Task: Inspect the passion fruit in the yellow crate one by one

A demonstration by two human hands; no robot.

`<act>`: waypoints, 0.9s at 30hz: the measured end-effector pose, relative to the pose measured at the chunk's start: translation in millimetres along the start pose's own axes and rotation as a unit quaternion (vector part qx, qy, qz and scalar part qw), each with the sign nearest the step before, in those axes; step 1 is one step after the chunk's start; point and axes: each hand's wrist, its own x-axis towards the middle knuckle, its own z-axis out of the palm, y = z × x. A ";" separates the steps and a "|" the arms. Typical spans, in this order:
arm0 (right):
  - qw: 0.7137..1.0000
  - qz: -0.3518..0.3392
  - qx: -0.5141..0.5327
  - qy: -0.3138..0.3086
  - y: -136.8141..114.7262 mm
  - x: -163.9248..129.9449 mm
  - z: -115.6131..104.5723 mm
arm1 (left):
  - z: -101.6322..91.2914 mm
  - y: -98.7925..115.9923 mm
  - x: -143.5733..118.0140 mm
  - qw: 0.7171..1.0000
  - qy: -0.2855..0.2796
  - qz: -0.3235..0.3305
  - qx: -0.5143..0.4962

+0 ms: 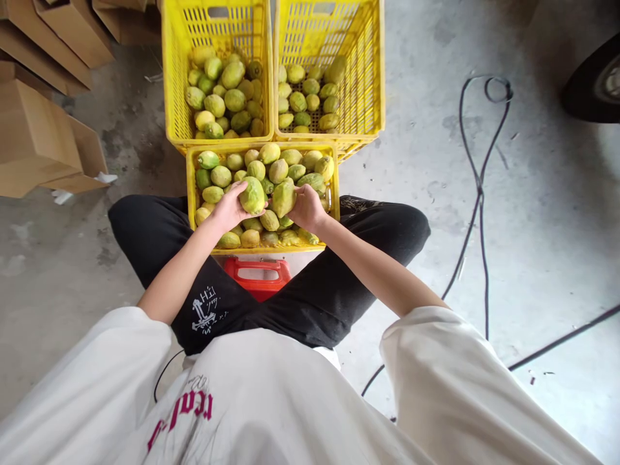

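Sitting on a low red stool point(257, 276), the person is leaning over the nearest yellow crate point(191, 169) and working through the green-yellow fruit in it. The left hand point(227, 208) is curling around one fruit point(252, 195), fingers closed on its side, lifting it just above the pile. The right hand point(306, 208) is wrapping around a second fruit point(283, 196) right beside the first, the two nearly touching over the middle of the crate. Judging by the grip, the smart way here is keeping each fruit cradled in the palm rather than pinched, and turning it to check the skin before letting go, since these look like they'd bruise if dropped back onto the heap. Two more crates are sitting behind: the left rear crate point(170, 77) is holding a fuller load, the right rear crate point(375, 71) a thinner layer. Folded cardboard point(33, 129) is lying off to the left, and a black cable point(477, 194) is running along the concrete floor. Hard to make out: the fingertips under both fruits are hidden, the fruit type isn't clear, and the stool is mostly covered by the legs.
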 end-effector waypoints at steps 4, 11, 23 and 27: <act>0.999 0.003 -0.026 0.036 3.0 2.5 -4.9 | -4.1 1.5 1.5 1.000 0.016 0.007 0.025; 0.995 -0.008 -0.052 0.079 4.7 0.6 -10.7 | -3.5 8.7 -2.0 0.999 0.016 -0.006 0.038; 0.996 0.006 -0.068 0.061 -6.3 -10.6 7.7 | 8.0 6.3 -8.5 0.999 0.024 0.018 -0.013; 0.996 0.012 -0.052 0.065 -4.0 -8.0 10.3 | 3.2 -1.6 -2.3 0.999 0.031 0.019 -0.015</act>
